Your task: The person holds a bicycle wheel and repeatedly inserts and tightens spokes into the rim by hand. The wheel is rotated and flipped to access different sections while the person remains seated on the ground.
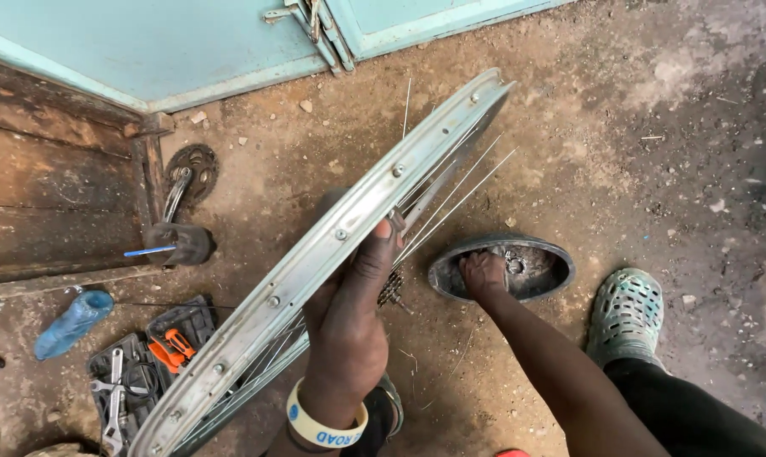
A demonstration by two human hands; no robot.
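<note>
- The ground is packed brown dirt [653,127] strewn with small stones, bounded at the far side by a pale blue-green metal door [188,42] and, at far left, a worn wooden step [53,195].
- Nearest the camera, the left hand [349,322] wears a yellow wristband [323,427] and is closed around a bicycle wheel rim [315,254], thumb tip pressed on the rim's outer face.
- The rim is bare metal, without a tyre, and stands tilted, running from the lower left up toward the door; thin spokes [450,199] fan out behind it, some of them loose at their ends.
- A small toothed cog [391,288] shows just behind the left hand, at the wheel's centre.
- To the right, the right hand [483,275] reaches down into a dark oval dish [552,262] lying on the dirt; its fingers are curled inside among small metal parts, and I cannot tell whether they grip anything.
- Beside the dish stands a foot in a grey perforated clog [626,313], with a dark trouser leg below it.
- At lower left an open tool case [146,364] holds spanners and orange-handled pliers; a blue crumpled bottle [74,322] lies near it.
- Farther off, a crank arm with chainring [192,173] and a pedal leans by the wooden step.
</note>
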